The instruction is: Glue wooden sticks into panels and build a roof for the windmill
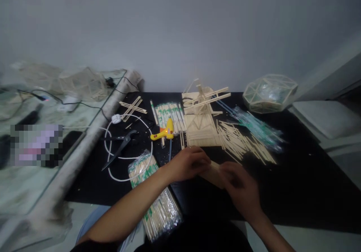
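My left hand and my right hand meet over the black mat, both closed on a small flat bundle of wooden sticks held between them. Just beyond the hands stands a wooden stick structure on a slatted base. Loose sticks lie spread to its right. A yellow glue gun rests left of the structure, its nozzle toward the left.
A plastic bag of sticks lies under my left forearm. Black shears and a white cable lie at left. Wrapped chopsticks, a plastic sleeve, a geometric stick frame, and a glass table surround.
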A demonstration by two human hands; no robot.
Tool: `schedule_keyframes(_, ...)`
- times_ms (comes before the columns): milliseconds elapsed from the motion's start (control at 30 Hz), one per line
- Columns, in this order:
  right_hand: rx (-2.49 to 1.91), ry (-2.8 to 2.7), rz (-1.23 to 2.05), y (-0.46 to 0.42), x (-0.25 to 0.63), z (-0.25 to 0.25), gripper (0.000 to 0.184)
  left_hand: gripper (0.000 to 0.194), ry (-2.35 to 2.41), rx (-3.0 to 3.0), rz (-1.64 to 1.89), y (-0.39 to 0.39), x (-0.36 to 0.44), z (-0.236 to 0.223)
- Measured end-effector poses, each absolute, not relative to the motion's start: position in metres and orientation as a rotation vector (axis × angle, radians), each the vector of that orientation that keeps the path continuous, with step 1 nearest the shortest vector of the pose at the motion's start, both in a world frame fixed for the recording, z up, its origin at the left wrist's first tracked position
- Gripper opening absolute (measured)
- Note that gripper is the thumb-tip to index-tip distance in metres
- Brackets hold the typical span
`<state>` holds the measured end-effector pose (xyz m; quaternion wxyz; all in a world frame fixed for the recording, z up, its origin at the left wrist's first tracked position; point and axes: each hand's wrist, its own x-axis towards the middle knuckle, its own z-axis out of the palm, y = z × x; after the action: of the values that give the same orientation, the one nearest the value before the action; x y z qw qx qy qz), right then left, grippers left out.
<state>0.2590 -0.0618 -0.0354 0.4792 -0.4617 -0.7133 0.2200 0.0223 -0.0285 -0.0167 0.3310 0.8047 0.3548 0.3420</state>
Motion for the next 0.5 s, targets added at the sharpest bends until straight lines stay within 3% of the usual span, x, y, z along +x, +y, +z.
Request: schedule_keyframes(500,-1.158,-1.885,0.460,-0.0527,0.2575,-0.0265,0.039,0.017,0.923,2.205,0.747,-0.0241,0.0264,-0.0266)
